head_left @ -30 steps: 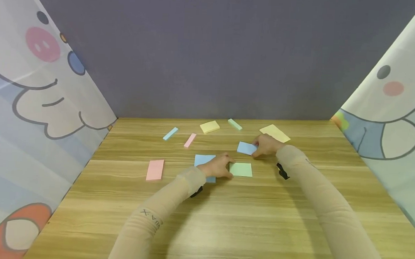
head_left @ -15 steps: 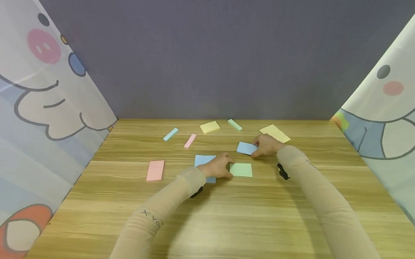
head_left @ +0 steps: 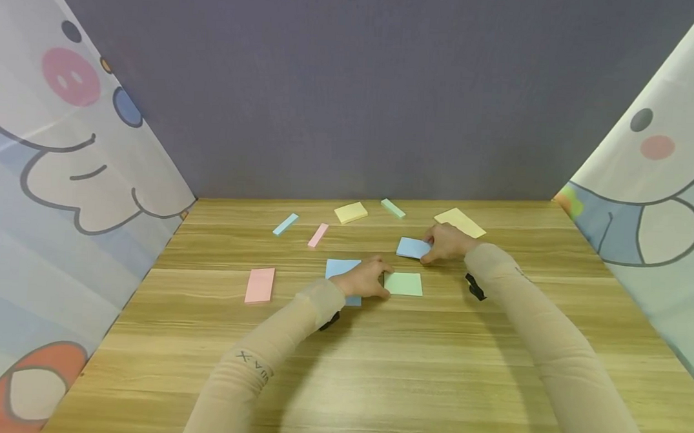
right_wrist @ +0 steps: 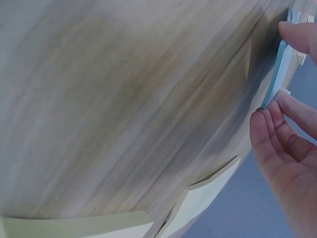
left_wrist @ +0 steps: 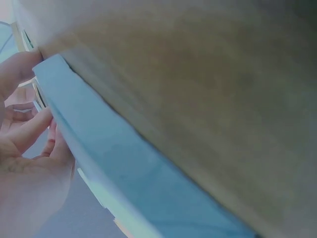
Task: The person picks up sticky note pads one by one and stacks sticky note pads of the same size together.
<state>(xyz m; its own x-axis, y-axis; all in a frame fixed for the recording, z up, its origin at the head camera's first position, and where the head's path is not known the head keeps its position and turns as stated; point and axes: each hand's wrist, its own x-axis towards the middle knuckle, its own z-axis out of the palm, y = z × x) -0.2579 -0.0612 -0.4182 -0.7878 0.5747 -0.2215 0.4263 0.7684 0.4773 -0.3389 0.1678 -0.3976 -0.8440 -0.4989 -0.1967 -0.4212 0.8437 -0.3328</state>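
In the head view my left hand (head_left: pixel 364 278) reaches across a large blue sticky note pad (head_left: pixel 342 267), hiding its middle. Thumb and fingertips pinch the left end of a green sticky note pad (head_left: pixel 405 284) lying on the table. The left wrist view shows the large blue pad (left_wrist: pixel 114 134) close up, beneath the hand (left_wrist: pixel 34 168). Farther back, my right hand (head_left: pixel 446 241) grips the right end of a small blue sticky note pad (head_left: pixel 412 247), thumb on the near side and fingers on the far side. That pinch also shows in the right wrist view, around the pad (right_wrist: pixel 277 74).
Pink pad (head_left: pixel 259 285) lies left; a yellow pad (head_left: pixel 351 212) lies back centre, another yellow pad (head_left: pixel 460 222) behind my right hand. Narrow blue (head_left: pixel 285 224), pink (head_left: pixel 318 234) and green strips (head_left: pixel 392 208) lie between. A grey panel (head_left: pixel 363 101) bounds the wooden table's back.
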